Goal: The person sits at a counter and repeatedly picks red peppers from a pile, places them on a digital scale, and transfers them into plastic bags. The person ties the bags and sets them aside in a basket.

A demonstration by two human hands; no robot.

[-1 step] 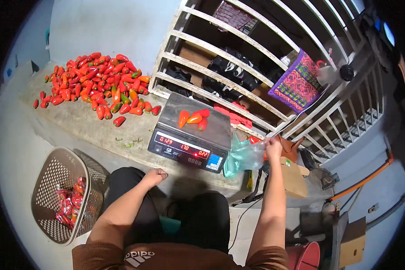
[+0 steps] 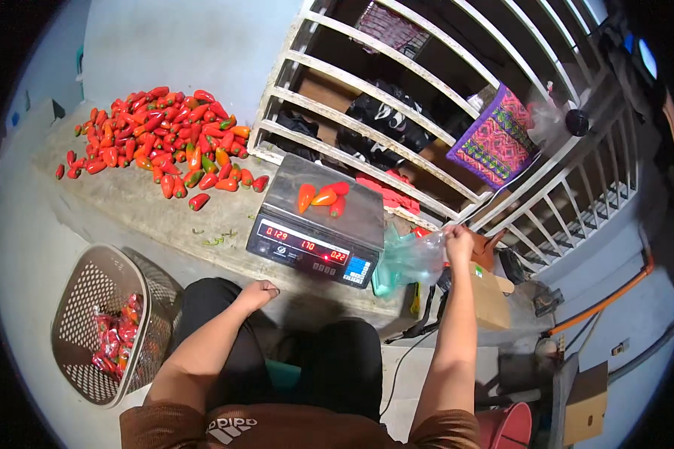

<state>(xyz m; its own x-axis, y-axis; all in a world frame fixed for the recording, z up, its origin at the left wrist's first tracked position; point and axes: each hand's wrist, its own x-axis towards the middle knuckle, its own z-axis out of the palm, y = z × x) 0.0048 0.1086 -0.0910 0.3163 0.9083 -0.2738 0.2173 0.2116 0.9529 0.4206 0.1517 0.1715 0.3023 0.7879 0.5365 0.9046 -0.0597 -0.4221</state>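
My right hand (image 2: pixel 459 244) pinches the edge of a clear plastic bag (image 2: pixel 425 257) at the right end of the ledge. A crumpled green plastic bag (image 2: pixel 386 278) lies beneath and beside it, against the scale. My left hand (image 2: pixel 257 295) rests closed over my left knee, a small dark spot showing at its fingertips; what it holds, if anything, is hidden. Between and beyond my hands stands a black digital scale (image 2: pixel 284 187) with a lit red display. A few red and orange peppers (image 2: pixel 324 196) lie together on its plate.
A large heap of red peppers (image 2: pixel 153 135) covers the ledge (image 2: pixel 120 202) on the left. On the floor at lower left, a plastic basket (image 2: pixel 75 329) contains bagged peppers (image 2: pixel 116 337). A white barred grille (image 2: pixel 367 120) rises behind the scale. A cardboard box (image 2: pixel 489 299) sits right of my forearm.
My right hand has shifted slightly to the right, drawing the clear bag's edge with it. My left hand and the peppers on the scale stay where they were.
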